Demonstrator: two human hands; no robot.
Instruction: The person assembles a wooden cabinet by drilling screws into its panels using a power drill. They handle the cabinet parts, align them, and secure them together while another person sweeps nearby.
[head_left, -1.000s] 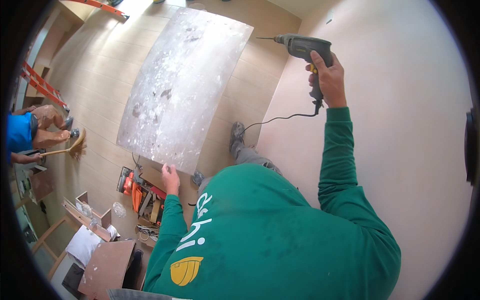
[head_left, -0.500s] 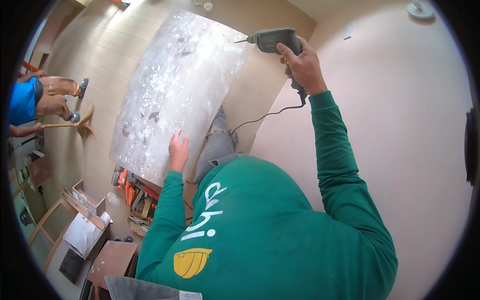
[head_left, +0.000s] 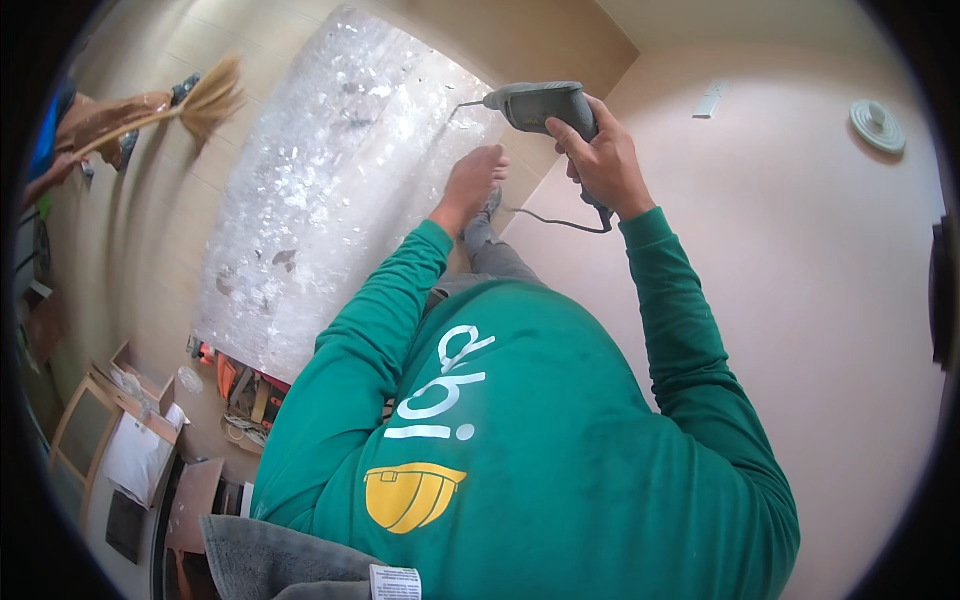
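Note:
In my right hand [head_left: 600, 160] is a grey corded power drill [head_left: 545, 107], its long thin bit [head_left: 469, 104] pointing left over the far right part of a large board [head_left: 330, 190]. I cannot tell whether the tip touches the board. The board's pale surface is scuffed and spattered with white. Just below the bit, near the board's right edge, my left hand [head_left: 475, 185] has its fingers loosely bent and slightly apart. Nothing shows in it, though the palm is hidden. From the drill's handle a black cord [head_left: 560, 220] runs down behind my body.
At far left a co-worker's hand [head_left: 62, 168] holds a straw broom [head_left: 208, 100]. A box of tools [head_left: 250, 400] sits by the board's near edge. Wooden frames [head_left: 85, 420] and a brown panel [head_left: 193, 505] stand lower left. A pink wall [head_left: 790, 300] rises on my right.
My left hand has moved far and right across the board, toward the drill. The drill has dropped slightly in view. The co-worker's broom has swung up and to the right.

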